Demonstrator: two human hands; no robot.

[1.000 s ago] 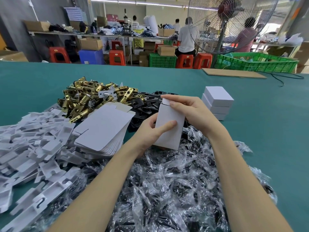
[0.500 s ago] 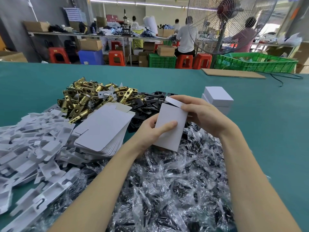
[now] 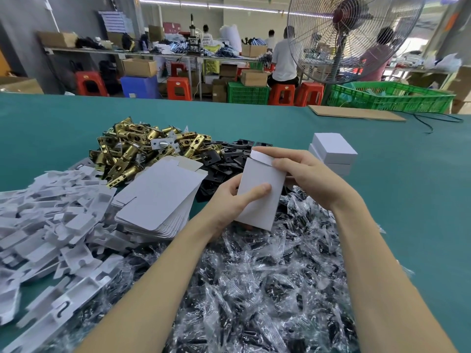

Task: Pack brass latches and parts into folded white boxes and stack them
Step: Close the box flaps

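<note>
From the head view, near the middle of the frame, the person is holding a white box upright above a heap of clear plastic bags of dark parts. The left hand is gripping its lower half, thumb lying across the front face. The right hand is curling round the top, fingertips pressing on the folded flap. Left of centre, a stack of flat white box blanks is leaning beside the brass latches, which are piling up in the upper left. Closed white boxes are sitting stacked right of centre on the teal table
</note>
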